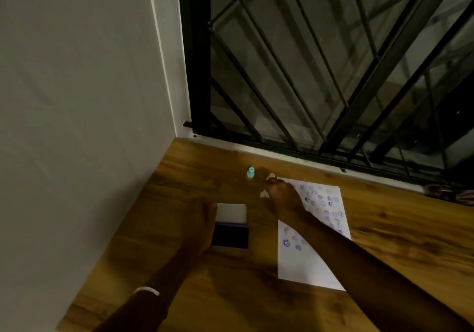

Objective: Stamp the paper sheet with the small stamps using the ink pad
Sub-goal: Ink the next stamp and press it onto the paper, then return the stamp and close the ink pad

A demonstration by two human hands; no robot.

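A white paper sheet (311, 262) lies on the wooden floor, its far half covered with several purple stamp prints. To its left sits an open ink pad (230, 235), dark purple, with its white lid (231, 211) folded back. My left hand (202, 218) rests against the pad's left edge. My right hand (280, 194) reaches across the sheet's far left corner, fingers closed around a small pinkish stamp (271, 176). A small turquoise stamp (250, 172) stands upright on the floor just left of that hand.
A white wall (77, 100) runs along the left. A black metal window grille (333, 62) stands right behind the sheet. Some dark cloth (451, 194) lies at the far right by the sill. Wooden floor (230, 293) extends toward me.
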